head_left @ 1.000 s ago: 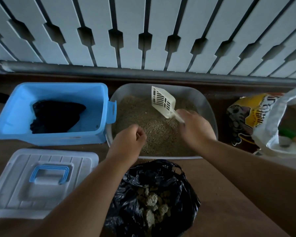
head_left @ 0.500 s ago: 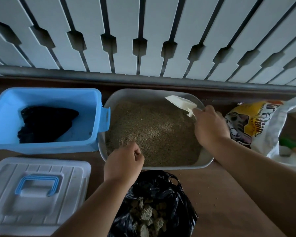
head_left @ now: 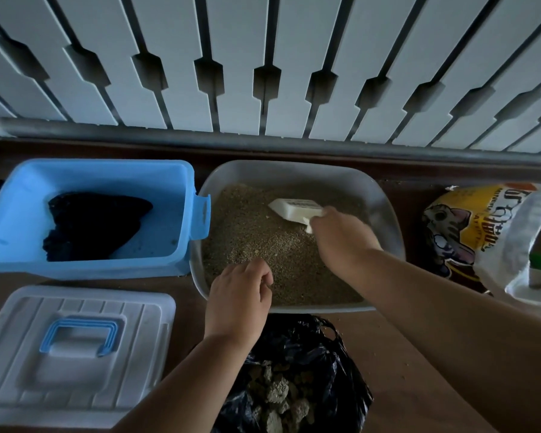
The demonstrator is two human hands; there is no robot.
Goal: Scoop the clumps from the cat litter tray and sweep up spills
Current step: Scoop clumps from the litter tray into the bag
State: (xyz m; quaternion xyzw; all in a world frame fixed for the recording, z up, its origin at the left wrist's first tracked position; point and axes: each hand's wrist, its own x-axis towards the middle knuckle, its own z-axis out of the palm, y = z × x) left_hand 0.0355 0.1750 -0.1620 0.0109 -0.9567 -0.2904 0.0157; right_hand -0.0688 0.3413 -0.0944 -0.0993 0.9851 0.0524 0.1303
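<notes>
Sand could spill over the low side of the gray tray if the white scoop digs too fast. The right hand grips the scoop's handle tight, its head lying on the sand in the tray's far half. The left hand sits curled at the tray's near edge; I cannot tell if it holds anything. Clumps already lie in the black bag below. All this rests on a brown floor by a white fence.

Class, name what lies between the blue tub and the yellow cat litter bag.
In the head view, the grey litter tray lies between the blue tub and the yellow bag, with the right hand holding the white scoop inside.
</notes>
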